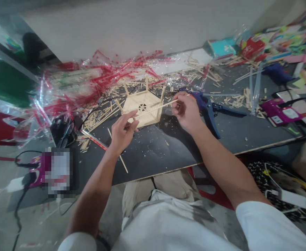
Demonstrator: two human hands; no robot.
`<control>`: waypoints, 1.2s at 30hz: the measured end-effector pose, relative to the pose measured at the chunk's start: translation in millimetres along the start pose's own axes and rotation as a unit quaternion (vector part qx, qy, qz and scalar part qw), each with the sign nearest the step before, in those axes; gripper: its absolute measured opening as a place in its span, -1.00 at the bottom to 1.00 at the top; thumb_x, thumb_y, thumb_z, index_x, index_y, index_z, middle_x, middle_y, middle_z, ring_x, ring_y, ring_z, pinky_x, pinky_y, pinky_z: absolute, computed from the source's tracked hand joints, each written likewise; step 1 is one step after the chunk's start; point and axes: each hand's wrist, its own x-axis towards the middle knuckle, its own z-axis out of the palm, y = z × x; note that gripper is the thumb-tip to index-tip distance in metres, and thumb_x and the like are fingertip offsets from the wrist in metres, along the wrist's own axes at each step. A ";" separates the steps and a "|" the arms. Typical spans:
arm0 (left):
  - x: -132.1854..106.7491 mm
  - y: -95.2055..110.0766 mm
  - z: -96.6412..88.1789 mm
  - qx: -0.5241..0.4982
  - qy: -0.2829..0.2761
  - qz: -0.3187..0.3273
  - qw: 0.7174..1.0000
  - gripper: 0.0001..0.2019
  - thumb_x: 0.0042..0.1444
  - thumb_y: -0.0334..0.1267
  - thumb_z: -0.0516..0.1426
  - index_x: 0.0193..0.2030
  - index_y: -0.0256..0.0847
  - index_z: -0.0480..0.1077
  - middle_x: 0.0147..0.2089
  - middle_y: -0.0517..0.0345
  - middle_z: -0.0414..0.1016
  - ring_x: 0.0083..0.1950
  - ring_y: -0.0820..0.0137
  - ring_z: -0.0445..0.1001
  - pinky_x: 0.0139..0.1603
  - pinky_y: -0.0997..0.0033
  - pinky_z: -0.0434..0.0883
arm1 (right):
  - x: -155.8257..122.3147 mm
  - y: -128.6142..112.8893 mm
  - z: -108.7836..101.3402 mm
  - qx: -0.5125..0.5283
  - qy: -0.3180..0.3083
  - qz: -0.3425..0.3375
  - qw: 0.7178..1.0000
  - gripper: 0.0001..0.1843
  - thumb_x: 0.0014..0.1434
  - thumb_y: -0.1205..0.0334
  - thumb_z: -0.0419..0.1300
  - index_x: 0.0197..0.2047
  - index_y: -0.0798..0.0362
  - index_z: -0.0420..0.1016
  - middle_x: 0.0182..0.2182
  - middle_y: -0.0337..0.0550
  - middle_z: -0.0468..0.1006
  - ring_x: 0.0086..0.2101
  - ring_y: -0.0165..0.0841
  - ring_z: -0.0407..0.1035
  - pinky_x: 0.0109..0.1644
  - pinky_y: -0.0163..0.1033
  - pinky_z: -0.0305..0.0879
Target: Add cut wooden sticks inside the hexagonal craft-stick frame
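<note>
By the wooden frame [135, 100], at three o'clock, your right hand [187, 111] pinches a stick [169, 103]; at eight, your left hand [122, 131] is spread.

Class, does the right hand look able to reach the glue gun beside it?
Probably yes: the glue gun lies close by with nothing visible between, though the right hand holds a stick.

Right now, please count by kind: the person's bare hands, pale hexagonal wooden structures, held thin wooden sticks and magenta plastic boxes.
Left bare hand and right bare hand: 2
Pale hexagonal wooden structure: 1
Held thin wooden stick: 1
Magenta plastic boxes: 2
Total: 6
</note>
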 end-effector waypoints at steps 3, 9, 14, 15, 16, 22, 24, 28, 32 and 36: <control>0.1 0.6 1.9 -0.014 0.009 0.006 1.000 -0.76 0.42 -0.23 0.16 0.15 -0.16 0.52 0.07 0.00 0.61 -0.44 0.62 0.58 -0.48 0.64 0.45 | -1.7 -1.0 0.0 -0.001 -0.023 -0.011 1.000 -0.73 -0.06 0.04 0.38 -0.39 -0.03 0.42 -0.62 -0.39 0.36 -0.66 -0.56 0.16 -0.66 -0.36 -0.03; 2.1 1.2 1.6 -0.016 0.023 0.068 0.997 -0.76 0.42 -0.29 0.15 0.12 -0.07 0.57 0.01 0.09 0.62 -0.45 0.64 0.55 -0.44 0.62 0.48 | -2.3 -2.5 -1.3 -0.007 -0.031 -0.022 0.999 -0.71 -0.05 0.02 0.39 -0.39 -0.03 0.41 -0.60 -0.39 0.34 -0.64 -0.56 0.17 -0.65 -0.34 -0.02; 3.3 2.4 1.3 0.009 0.031 0.103 0.994 -0.68 0.42 -0.36 0.14 0.21 0.01 0.55 -0.03 0.14 0.61 -0.48 0.68 0.49 -0.41 0.63 0.46 | -4.6 -2.0 -0.8 -0.006 -0.065 -0.039 0.997 -0.64 -0.05 0.00 0.48 -0.36 -0.03 0.43 -0.61 -0.42 0.35 -0.64 -0.57 0.16 -0.64 -0.37 0.01; 3.3 2.6 1.3 0.012 0.032 0.107 0.994 -0.67 0.42 -0.37 0.13 0.22 0.02 0.54 -0.03 0.14 0.61 -0.48 0.69 0.48 -0.41 0.63 0.46 | -5.3 -1.5 -0.5 -0.009 -0.078 -0.044 0.996 -0.62 -0.05 -0.01 0.50 -0.35 -0.03 0.44 -0.61 -0.43 0.35 -0.65 -0.58 0.16 -0.64 -0.37 -0.01; 3.3 2.7 1.4 0.014 0.032 0.109 0.993 -0.66 0.42 -0.38 0.13 0.23 0.03 0.54 -0.03 0.14 0.60 -0.48 0.69 0.48 -0.40 0.63 0.45 | -5.9 -1.0 -0.2 -0.011 -0.090 -0.049 0.995 -0.62 -0.04 -0.02 0.51 -0.34 -0.03 0.45 -0.61 -0.43 0.36 -0.66 -0.58 0.16 -0.65 -0.38 -0.02; 2.6 1.2 1.5 0.033 0.028 0.119 0.992 -0.67 0.43 -0.38 0.13 0.22 0.03 0.54 -0.02 0.15 0.59 -0.49 0.69 0.44 -0.39 0.60 0.44 | -10.0 -0.5 0.5 -0.032 -0.144 -0.033 0.989 -0.59 0.03 -0.09 0.50 -0.32 -0.01 0.46 -0.59 -0.41 0.40 -0.65 -0.60 0.19 -0.67 -0.41 0.00; 2.2 0.2 1.2 0.048 0.036 0.118 0.991 -0.68 0.43 -0.37 0.13 0.20 0.01 0.56 -0.02 0.14 0.59 -0.44 0.66 0.47 -0.35 0.59 0.46 | -12.1 -1.7 1.1 -0.049 -0.168 -0.024 0.984 -0.60 0.05 -0.08 0.50 -0.31 -0.01 0.46 -0.59 -0.41 0.41 -0.64 -0.59 0.21 -0.66 -0.41 0.02; 1.5 -0.1 0.7 0.083 0.051 0.111 0.989 -0.74 0.42 -0.32 0.14 0.13 -0.03 0.59 -0.04 0.11 0.60 -0.22 0.54 0.58 -0.21 0.54 0.53 | -15.5 -3.1 3.4 -0.070 -0.203 -0.003 0.977 -0.60 0.05 -0.06 0.51 -0.31 -0.01 0.47 -0.56 -0.38 0.45 -0.61 -0.58 0.26 -0.63 -0.41 0.07; 1.3 1.6 1.8 0.094 0.067 0.103 0.988 -0.77 0.41 -0.32 0.16 0.08 -0.06 0.62 -0.07 0.11 0.62 -0.16 0.51 0.61 -0.21 0.54 0.52 | -15.3 -1.4 4.1 -0.065 -0.187 0.000 0.980 -0.57 0.02 -0.04 0.54 -0.34 0.00 0.42 -0.55 -0.37 0.50 -0.63 -0.59 0.24 -0.65 -0.42 0.05; 1.4 2.2 3.3 0.081 0.072 0.097 0.989 -0.78 0.40 -0.31 0.17 0.08 -0.10 0.61 -0.06 0.10 0.64 -0.24 0.54 0.59 -0.28 0.55 0.48 | -14.2 -0.3 2.6 -0.080 -0.177 0.003 0.981 -0.53 0.00 -0.06 0.54 -0.34 -0.02 0.37 -0.52 -0.36 0.55 -0.63 -0.59 0.23 -0.65 -0.41 0.06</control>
